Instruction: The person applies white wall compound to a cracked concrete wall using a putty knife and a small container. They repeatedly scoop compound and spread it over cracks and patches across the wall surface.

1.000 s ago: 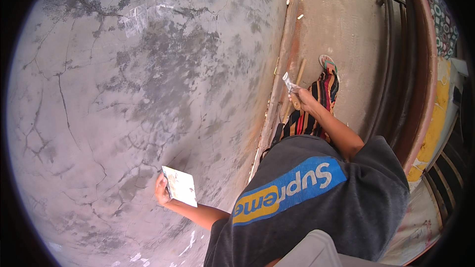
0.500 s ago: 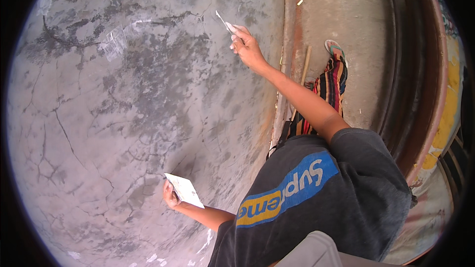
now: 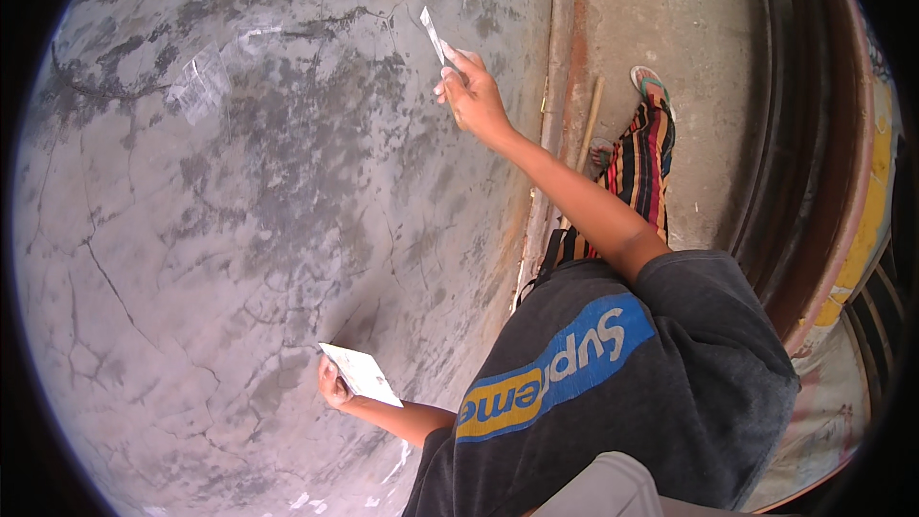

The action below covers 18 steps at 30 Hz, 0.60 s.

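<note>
My right hand (image 3: 471, 96) is raised before a grey cracked wall (image 3: 144, 258), with white smears on its fingers. Pinched in it is a thin scraper (image 3: 434, 33), its pale blade tilted upward. Whether the blade touches the wall I cannot tell. Lower down at the left, my left hand (image 3: 333, 385) grips a flat white board (image 3: 362, 375) by its edge. A few small dark marks show on the board, and part of my left hand is hidden behind it. A whitish patch (image 3: 201, 84) lies on the wall, left of the scraper.
A wooden stick (image 3: 592, 124) leans beside my striped trouser legs (image 3: 643, 158). A low ledge (image 3: 558, 48) runs along the wall's foot. Dark brown rails (image 3: 799, 134) stand at the right, above a concrete floor (image 3: 699, 29). White flecks dot the lower wall.
The scraper has turned so more of its blade face shows, and my right hand has shifted slightly left. My left hand and the board sit a little lower.
</note>
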Tool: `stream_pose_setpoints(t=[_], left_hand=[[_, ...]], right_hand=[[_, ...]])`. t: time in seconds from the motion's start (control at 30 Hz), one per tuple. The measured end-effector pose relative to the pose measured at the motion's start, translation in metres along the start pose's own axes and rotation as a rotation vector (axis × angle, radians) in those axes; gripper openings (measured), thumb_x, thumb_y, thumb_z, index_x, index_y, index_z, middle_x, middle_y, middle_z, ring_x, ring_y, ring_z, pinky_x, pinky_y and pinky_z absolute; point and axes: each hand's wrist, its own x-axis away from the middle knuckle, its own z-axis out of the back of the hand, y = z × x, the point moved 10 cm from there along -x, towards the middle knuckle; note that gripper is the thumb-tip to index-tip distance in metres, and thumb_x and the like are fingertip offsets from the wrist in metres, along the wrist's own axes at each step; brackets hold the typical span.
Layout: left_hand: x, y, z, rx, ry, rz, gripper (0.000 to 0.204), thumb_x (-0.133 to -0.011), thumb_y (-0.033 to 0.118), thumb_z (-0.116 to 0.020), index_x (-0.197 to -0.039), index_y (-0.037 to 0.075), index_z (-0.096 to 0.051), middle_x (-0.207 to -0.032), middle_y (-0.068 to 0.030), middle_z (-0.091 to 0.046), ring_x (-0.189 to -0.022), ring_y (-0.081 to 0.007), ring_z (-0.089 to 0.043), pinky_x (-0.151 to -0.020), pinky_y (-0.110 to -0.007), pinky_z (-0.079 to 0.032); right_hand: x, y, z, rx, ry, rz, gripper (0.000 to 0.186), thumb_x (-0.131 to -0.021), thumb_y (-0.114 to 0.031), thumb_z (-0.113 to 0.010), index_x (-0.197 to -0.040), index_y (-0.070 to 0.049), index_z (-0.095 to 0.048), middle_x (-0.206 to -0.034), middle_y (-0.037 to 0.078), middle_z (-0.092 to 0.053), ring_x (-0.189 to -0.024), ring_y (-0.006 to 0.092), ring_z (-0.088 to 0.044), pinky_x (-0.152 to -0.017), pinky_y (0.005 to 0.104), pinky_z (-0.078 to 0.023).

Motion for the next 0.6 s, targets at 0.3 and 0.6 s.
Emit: stream_pose_setpoints(t=[0.3,0.6], left_hand=[[0.000,-0.004,0.009,0.015,-0.026,0.008,0.054,-0.080,0.029,-0.062,-0.110,-0.014,-0.052,-0.093,-0.0167,-0.064,-0.079,-0.0218,-0.063,-0.070,-0.029,-0.049],[0.003,0.001,0.000,0.050,-0.018,-0.049,0.055,-0.081,0.027,-0.061,-0.114,-0.015,-0.051,-0.093,-0.0171,-0.065,-0.077,-0.0226,-0.064,-0.068,-0.030,-0.050]], right_hand=[[0.009,-0.044,-0.028,0.202,-0.012,0.169,0.041,-0.093,-0.003,-0.047,-0.133,-0.004,-0.048,-0.118,0.008,-0.043,-0.083,0.0153,-0.054,-0.071,0.0284,-0.048],[0.011,-0.029,-0.018,0.333,0.059,0.169,0.035,-0.095,-0.004,-0.046,-0.129,0.001,-0.051,-0.118,0.005,-0.046,-0.069,0.0087,-0.052,-0.060,0.0236,-0.048]])
